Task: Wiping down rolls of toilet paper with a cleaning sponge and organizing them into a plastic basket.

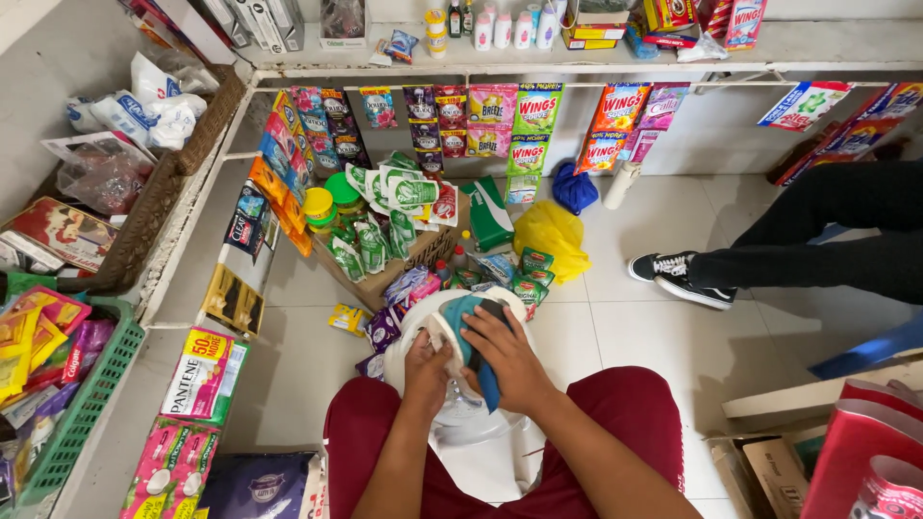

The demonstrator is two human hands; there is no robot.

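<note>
**White fan wiped with a blue cloth**

White fan (461, 423) rests between the seated person's knees, over the tiled floor (635, 327). The right hand (508, 358) presses a blue cloth (471, 332) onto its round top, fingers spread over it. The left hand (428, 370) grips the rim, fingers curled. Wiping looks underway; how much is clean is hard to tell.

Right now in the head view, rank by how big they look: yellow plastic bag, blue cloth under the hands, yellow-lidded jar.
1. Yellow plastic bag, largest, though farther away.
2. Blue cloth, partly hidden by the right hand, so unsure against the bag.
3. Yellow-lidded jar, clearly smallest.
</note>
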